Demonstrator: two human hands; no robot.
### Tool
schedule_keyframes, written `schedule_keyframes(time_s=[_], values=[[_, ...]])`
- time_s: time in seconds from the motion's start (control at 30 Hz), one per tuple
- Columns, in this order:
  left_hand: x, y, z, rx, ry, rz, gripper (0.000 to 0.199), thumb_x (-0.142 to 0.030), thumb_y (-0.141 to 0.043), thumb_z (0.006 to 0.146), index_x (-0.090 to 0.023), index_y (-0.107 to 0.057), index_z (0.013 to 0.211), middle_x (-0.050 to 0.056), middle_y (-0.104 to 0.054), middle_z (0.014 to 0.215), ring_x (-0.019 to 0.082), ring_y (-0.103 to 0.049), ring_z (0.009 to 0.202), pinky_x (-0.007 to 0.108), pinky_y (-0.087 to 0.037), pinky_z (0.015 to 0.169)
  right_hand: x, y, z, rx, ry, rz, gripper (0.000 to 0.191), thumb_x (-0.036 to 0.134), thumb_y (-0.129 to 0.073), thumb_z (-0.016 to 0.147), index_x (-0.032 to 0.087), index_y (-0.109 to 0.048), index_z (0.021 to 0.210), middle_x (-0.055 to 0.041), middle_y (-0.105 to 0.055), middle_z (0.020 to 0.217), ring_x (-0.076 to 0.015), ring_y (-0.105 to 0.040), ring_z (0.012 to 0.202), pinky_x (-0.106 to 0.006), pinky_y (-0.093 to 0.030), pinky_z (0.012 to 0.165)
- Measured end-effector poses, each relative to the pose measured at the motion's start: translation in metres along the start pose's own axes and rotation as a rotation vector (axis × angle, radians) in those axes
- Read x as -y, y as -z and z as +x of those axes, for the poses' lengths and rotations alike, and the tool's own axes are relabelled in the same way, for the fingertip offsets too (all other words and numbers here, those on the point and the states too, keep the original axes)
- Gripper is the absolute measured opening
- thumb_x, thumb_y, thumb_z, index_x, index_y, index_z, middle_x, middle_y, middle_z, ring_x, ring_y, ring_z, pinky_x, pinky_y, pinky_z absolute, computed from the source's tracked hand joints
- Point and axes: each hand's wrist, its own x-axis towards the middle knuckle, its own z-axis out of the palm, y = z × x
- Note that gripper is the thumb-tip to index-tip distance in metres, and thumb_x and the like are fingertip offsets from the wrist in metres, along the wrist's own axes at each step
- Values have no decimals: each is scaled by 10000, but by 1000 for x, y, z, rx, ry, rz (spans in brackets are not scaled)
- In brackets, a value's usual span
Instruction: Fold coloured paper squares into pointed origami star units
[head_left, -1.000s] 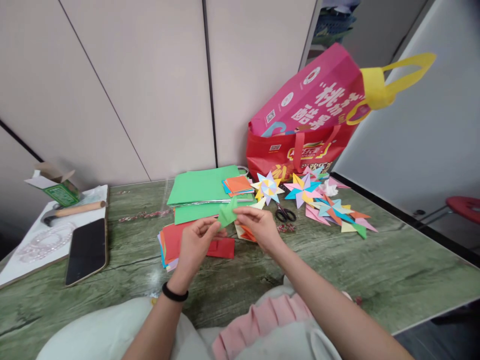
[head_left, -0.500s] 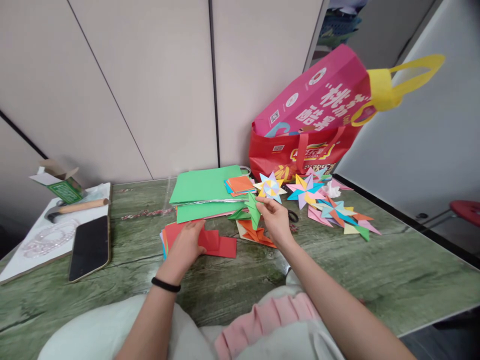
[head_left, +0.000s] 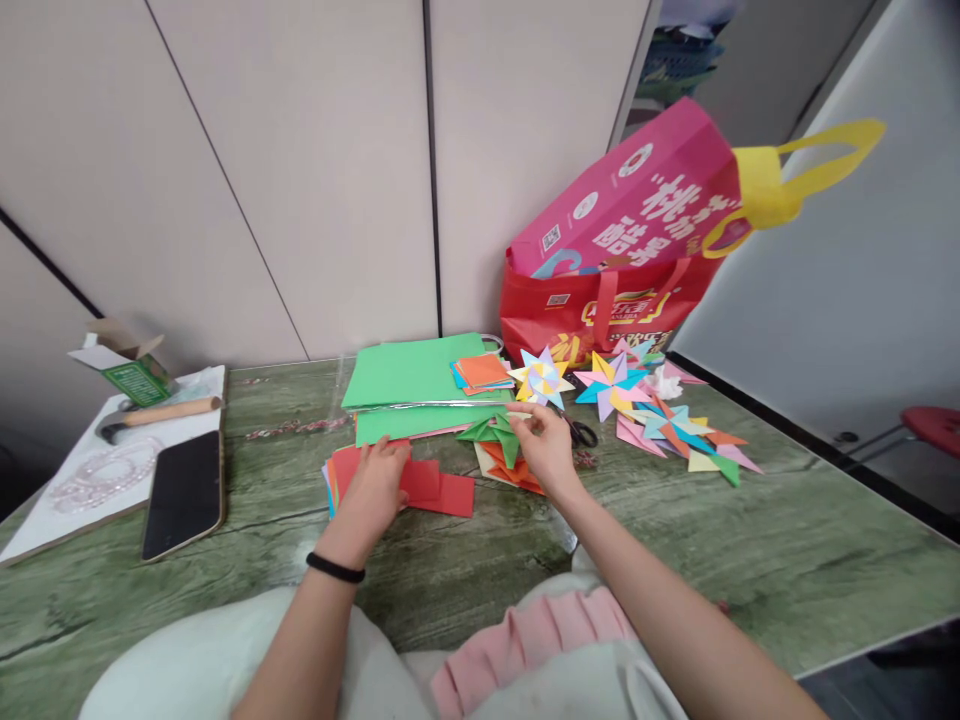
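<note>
Hands apart: left hand [head_left: 379, 480] spread on red paper [head_left: 451, 495], right hand [head_left: 546, 447] with fingertips at a green folded piece [head_left: 506, 440] by orange folded paper [head_left: 525, 483], grip unclear from here. Likely a set-down step, calling for fingers lifted clear. Left to right: one hammer [head_left: 176, 411], one phone [head_left: 184, 495], two full paper stars [head_left: 540, 378].

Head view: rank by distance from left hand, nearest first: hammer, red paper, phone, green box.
From the left hand:
1. Red paper, right at the hand.
2. Phone, off to its left.
3. Hammer, left, beyond the phone.
4. Green box, left, behind the hammer.
</note>
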Motion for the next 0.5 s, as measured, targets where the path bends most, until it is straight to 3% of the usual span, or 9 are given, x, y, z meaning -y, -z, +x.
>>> schedule_keyframes(time_s=[0.13,0.37,0.5], values=[[1,4,2,-27,-59,-5,323,0,-513,586,-137,-609,862,129,-638,907,287,-499,1052,386,-379,873,8,-7,-9,177,34,98,199,271,-535,719,143,-660,806,-68,-668,807,-144,-528,610,-267,-431,584],[-1,4,-1,-131,-44,-78,270,15,-462,628,-169,-646,698,78,-621,723,240,-521,875,321,-422,732,12,-13,-16,358,22,130,182,295,-563,724,150,-651,789,-54,-664,748,-143,-548,600,-263,-442,552],[-10,13,-1,-305,-149,-152,250,-62,-462,750,-172,-670,664,75,-618,658,222,-517,756,333,-442,679,20,-13,-18,437,-89,222,258,388,-582,719,166,-631,841,-42,-639,749,-146,-553,590,-251,-452,474]])
